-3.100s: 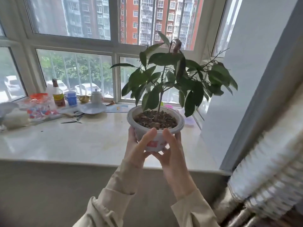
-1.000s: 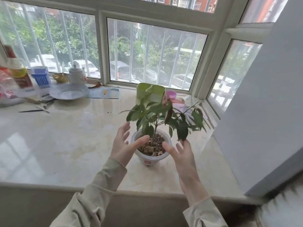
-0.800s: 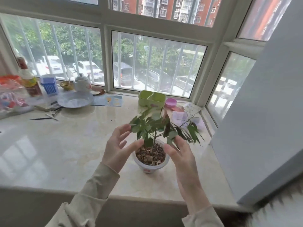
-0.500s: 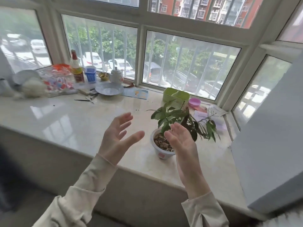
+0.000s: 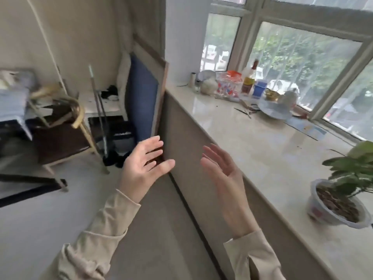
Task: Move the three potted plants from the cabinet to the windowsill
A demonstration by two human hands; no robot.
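A leafy green plant in a white plastic pot (image 5: 335, 207) stands on the pale marble windowsill (image 5: 262, 150) at the right edge of the view, near the sill's front edge. Both of my hands are raised in front of me, left of the sill and well away from the pot. My left hand (image 5: 144, 164) is open with fingers spread and holds nothing. Palm turned inward, my right hand (image 5: 223, 174) is open and empty too. No other potted plant and no cabinet can be made out.
Bottles, a jar, a blue cup, a teapot, a plate (image 5: 274, 113) and scissors crowd the sill's far end. To the left stand a blue padded board (image 5: 141, 102), a wooden chair (image 5: 64, 126), a white table and a leaning pole on a pale floor.
I set the pot down on the sill and let go of it. My hands drew back empty, and my view swung left from the window toward the room.
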